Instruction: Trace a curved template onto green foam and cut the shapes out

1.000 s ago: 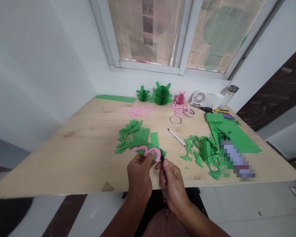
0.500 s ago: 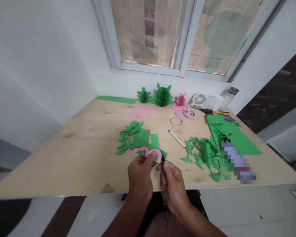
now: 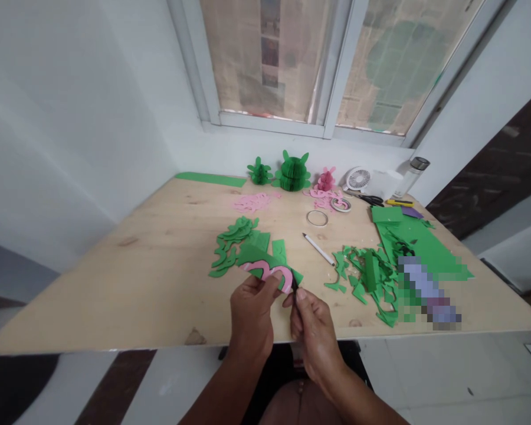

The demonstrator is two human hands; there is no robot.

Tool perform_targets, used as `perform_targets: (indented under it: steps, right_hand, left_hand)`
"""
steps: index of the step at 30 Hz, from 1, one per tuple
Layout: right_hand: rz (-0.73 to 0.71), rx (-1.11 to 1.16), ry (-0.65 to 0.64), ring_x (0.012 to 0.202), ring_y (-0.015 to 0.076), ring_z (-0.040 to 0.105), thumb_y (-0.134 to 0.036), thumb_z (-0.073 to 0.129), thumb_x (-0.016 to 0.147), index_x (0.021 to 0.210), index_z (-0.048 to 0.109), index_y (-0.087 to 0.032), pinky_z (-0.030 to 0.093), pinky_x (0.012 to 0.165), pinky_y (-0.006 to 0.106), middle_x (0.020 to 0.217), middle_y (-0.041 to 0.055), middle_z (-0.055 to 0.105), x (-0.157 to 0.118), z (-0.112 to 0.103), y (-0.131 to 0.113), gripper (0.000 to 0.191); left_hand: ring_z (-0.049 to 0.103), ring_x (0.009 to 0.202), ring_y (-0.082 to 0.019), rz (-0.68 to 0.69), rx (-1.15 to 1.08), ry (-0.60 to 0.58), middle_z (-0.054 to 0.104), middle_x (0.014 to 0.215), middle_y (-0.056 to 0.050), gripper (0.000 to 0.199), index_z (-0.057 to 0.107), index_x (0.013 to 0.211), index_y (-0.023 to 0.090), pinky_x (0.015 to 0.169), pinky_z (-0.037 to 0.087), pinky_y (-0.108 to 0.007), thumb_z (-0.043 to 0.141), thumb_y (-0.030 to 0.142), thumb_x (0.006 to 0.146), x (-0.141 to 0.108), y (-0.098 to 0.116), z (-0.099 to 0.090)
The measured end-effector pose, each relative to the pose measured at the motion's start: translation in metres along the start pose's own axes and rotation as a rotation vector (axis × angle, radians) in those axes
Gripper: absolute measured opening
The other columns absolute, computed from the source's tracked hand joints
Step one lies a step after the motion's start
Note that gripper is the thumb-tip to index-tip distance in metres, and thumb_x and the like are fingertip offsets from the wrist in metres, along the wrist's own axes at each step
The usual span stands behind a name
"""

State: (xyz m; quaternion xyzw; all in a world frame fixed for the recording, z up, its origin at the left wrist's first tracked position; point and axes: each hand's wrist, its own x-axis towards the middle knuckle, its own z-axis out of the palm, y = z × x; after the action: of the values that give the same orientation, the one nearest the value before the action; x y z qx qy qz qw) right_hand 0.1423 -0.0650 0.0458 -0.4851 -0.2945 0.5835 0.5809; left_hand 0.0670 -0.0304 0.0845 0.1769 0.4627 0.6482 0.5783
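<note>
Near the table's front edge, my left hand (image 3: 253, 313) pinches a green paper sheet (image 3: 252, 255) with a curved pink paper shape (image 3: 284, 276) lying on it. My right hand (image 3: 312, 321) is closed around dark scissors (image 3: 296, 285), whose blades meet the green paper just right of the pink curve. The handles are mostly hidden by my fingers. Behind the held paper lie a pile of curved green cutouts (image 3: 239, 231) and a small green piece (image 3: 279, 251).
Green scraps (image 3: 371, 277), a white pen (image 3: 318, 249) and a metal-looking ring (image 3: 317, 218) lie on the wooden table (image 3: 128, 283). Pink cutouts (image 3: 252, 203), a green paper figure (image 3: 293, 172), a small fan (image 3: 358, 178) and a bottle (image 3: 411, 177) are farther back.
The whole view has shifted slightly. Both hands keep their hold, and the scissors have changed angle a little at the paper's right side.
</note>
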Motion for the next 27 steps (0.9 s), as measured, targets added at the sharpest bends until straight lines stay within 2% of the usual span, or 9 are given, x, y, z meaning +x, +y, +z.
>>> perform_targets:
  steps: [7,13,27]
  right_hand:
    - [0.024,-0.045,-0.007,0.036,0.0052,0.020,-0.062,0.060,0.073,0.066,0.058,-0.016,0.013,0.038,0.022,0.038,-0.0105,0.031,0.001,-0.004,-0.004,0.047]
    - [-0.011,-0.080,-0.029,0.036,0.0053,0.021,-0.061,0.058,0.076,0.064,0.060,-0.015,0.015,0.038,0.022,0.038,-0.0101,0.031,0.000,-0.009,-0.004,0.047]
    - [-0.012,-0.080,-0.036,0.038,0.0052,0.018,-0.059,0.059,0.077,0.064,0.059,-0.015,0.011,0.039,0.022,0.040,-0.0100,0.029,-0.002,-0.009,-0.011,0.046]
  left_hand:
    - [0.056,0.054,-0.011,-0.028,0.054,-0.026,0.064,0.057,0.001,0.014,0.064,0.057,0.013,0.058,0.047,-0.024,0.075,0.019,0.051,0.001,0.005,0.000]
    - [0.055,0.053,-0.011,-0.023,0.066,-0.078,0.063,0.056,0.000,0.017,0.066,0.058,0.012,0.057,0.047,-0.025,0.078,0.020,0.050,0.005,0.005,-0.005]
    - [0.053,0.054,-0.011,-0.009,0.085,-0.137,0.063,0.056,0.001,0.013,0.067,0.059,0.013,0.055,0.046,-0.024,0.077,0.020,0.053,0.009,0.003,-0.007]
